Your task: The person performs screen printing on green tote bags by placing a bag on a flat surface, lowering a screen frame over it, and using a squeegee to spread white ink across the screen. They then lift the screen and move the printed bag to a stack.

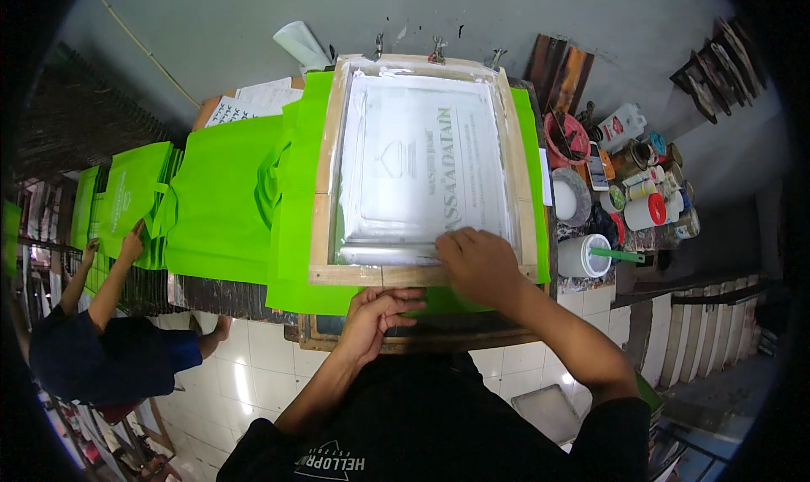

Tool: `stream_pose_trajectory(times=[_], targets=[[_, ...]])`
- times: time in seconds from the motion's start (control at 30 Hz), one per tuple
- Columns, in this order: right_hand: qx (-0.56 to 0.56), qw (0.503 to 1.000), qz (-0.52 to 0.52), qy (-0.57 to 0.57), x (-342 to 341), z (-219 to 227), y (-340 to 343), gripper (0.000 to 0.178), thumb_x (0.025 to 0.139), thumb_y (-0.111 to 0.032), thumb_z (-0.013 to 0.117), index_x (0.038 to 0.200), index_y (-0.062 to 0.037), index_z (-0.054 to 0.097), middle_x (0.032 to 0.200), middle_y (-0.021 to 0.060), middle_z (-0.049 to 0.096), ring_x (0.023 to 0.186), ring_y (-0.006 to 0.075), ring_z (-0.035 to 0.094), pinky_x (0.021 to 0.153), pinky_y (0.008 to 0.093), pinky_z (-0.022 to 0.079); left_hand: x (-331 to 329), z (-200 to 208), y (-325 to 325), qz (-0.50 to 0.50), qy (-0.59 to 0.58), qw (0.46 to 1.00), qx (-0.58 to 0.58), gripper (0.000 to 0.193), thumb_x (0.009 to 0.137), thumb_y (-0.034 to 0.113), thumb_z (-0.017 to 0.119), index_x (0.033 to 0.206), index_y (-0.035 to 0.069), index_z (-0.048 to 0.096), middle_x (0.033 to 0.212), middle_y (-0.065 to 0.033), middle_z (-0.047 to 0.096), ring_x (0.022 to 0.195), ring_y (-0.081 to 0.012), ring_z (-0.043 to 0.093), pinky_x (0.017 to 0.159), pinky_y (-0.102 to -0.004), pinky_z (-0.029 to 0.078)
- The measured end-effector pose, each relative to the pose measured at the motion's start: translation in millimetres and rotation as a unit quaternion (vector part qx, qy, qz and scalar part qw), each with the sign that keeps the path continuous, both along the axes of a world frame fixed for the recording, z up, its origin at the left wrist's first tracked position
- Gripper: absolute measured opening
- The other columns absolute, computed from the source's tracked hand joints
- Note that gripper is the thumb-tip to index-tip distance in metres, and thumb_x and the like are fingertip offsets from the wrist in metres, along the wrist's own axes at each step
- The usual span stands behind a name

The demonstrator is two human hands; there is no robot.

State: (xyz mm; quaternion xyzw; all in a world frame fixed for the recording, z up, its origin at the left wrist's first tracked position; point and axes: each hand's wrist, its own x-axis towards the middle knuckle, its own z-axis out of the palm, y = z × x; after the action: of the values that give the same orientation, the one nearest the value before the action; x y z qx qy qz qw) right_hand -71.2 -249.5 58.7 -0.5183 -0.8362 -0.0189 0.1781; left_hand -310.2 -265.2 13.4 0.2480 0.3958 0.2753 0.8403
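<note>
A wooden screen-printing frame [322, 187] with white ink smeared over its mesh [422, 170] lies on bright green fabric bags. Faint lettering and a logo show through the mesh. My right hand [481, 267] is closed at the frame's near right part, over the lower edge of the mesh; what its fingers grip is hidden. A greyish strip [388, 254] runs along the mesh's near edge to its left. My left hand [380, 317] is just below the frame's near rail, fingers loosely bent and apart, next to the edge of a green bag [291, 296]. Nothing shows in it.
More green bags [224, 195] lie to the left, where another person [110, 339] handles a stack of printed ones [135, 195]. On the right stand a white tub [582, 256] with a green-handled tool, a pink basket [567, 138], a phone [597, 170] and several jars.
</note>
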Motion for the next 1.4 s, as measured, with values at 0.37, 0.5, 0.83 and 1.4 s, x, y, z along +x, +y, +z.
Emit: stream_pose_trajectory(times=[0.37, 0.5, 0.83, 1.4], targets=[[-0.040, 0.996, -0.078, -0.002, 96.3, -10.0, 260.1, 0.036, 0.095, -0.038, 0.064, 0.109, -0.0052, 0.068, 0.099, 0.0188, 0.072, 0.100, 0.0387, 0.068, 0.087, 0.0499, 0.052, -2.7, -1.3, 3.9, 0.032, -0.071, 0.990, -0.114, 0.036, 0.093, 0.006, 0.049, 0.124, -0.009, 0.058, 0.134, -0.0228, 0.062, 0.132, -0.0351, 0.058, 0.108, -0.0463, 0.051], [-0.179, 0.978, -0.095, 0.046, 94.6, 32.1, 301.8, 0.046, 0.090, -0.047, 0.069, 0.112, -0.0070, 0.072, 0.100, 0.0181, 0.073, 0.101, 0.0381, 0.068, 0.088, 0.0481, 0.051, -8.8, 14.7, 1.0, 0.068, -0.138, 0.970, -0.190, 0.043, 0.095, 0.008, 0.047, 0.133, -0.009, 0.052, 0.144, -0.0259, 0.055, 0.139, -0.0370, 0.050, 0.114, -0.0516, 0.044], [0.005, 0.974, -0.222, -0.037, 83.7, -13.3, 287.6, 0.074, 0.086, -0.074, 0.059, 0.112, -0.0072, 0.074, 0.085, 0.0140, 0.076, 0.081, 0.0324, 0.074, 0.075, 0.0456, 0.056, 38.2, 69.2, 178.2, -0.033, 0.220, 0.873, 0.433, 0.023, 0.099, 0.011, 0.061, 0.118, 0.002, 0.069, 0.113, -0.0098, 0.073, 0.108, -0.0171, 0.068, 0.096, -0.0327, 0.051], [-0.103, 0.975, -0.186, -0.064, 34.0, 10.2, 172.3, 0.066, 0.088, -0.069, 0.059, 0.090, -0.0041, 0.073, 0.082, 0.0153, 0.074, 0.076, 0.0334, 0.073, 0.068, 0.0461, 0.055, 39.8, 50.5, 255.1, -0.087, 0.451, 0.654, 0.602, 0.027, 0.084, 0.022, 0.078, 0.103, 0.002, 0.076, 0.095, -0.0213, 0.073, 0.084, -0.0377, 0.070, 0.078, -0.0423, 0.054]])
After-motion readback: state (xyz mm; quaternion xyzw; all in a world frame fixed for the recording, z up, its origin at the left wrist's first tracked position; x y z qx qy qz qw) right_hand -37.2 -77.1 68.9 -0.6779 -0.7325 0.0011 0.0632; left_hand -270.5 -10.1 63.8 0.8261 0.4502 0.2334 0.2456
